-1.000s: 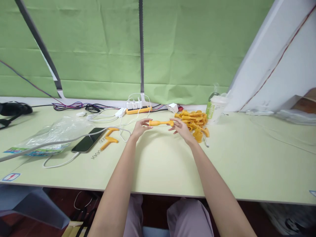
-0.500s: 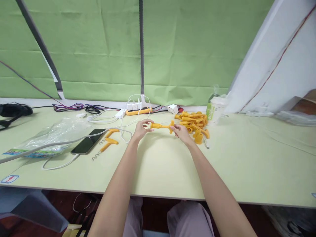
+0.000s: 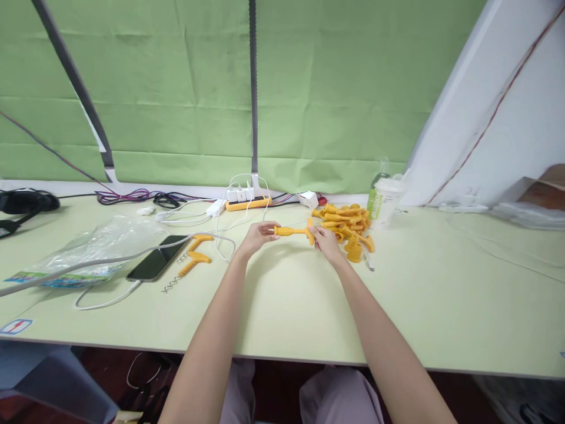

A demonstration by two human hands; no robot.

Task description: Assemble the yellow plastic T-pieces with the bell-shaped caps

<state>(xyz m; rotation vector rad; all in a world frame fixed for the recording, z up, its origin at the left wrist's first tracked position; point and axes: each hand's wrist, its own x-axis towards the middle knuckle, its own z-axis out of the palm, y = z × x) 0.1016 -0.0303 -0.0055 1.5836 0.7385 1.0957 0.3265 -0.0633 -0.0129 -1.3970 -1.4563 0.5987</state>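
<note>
A yellow corkscrew point(image 3: 300, 231) with a T-shaped handle lies level between my hands, just above the table. A yellow sleeve point(image 3: 283, 231) surrounds its left end, so the metal spiral is hidden. My left hand point(image 3: 259, 237) pinches the end of that sleeve. The T-handle end is gripped by the fingers of my right hand point(image 3: 326, 241). Behind and right of it is a pile of yellow plastic parts point(image 3: 346, 218), handles and sleeves mixed. To the left, two yellow-handled corkscrews point(image 3: 194, 259) with bare metal spirals rest on the table.
A phone point(image 3: 154, 259) with a white cable lies left, beside a clear plastic bag point(image 3: 106, 241). A yellow power strip point(image 3: 248, 204) with white plugs sits at the back. A lidded cup point(image 3: 388, 200) and green-labelled bottle stand beyond the pile. Cables run along the back edge.
Both hands and the corkscrew have shifted slightly to the right. The grip of each hand stays about the same. The camera view has tilted a little.
</note>
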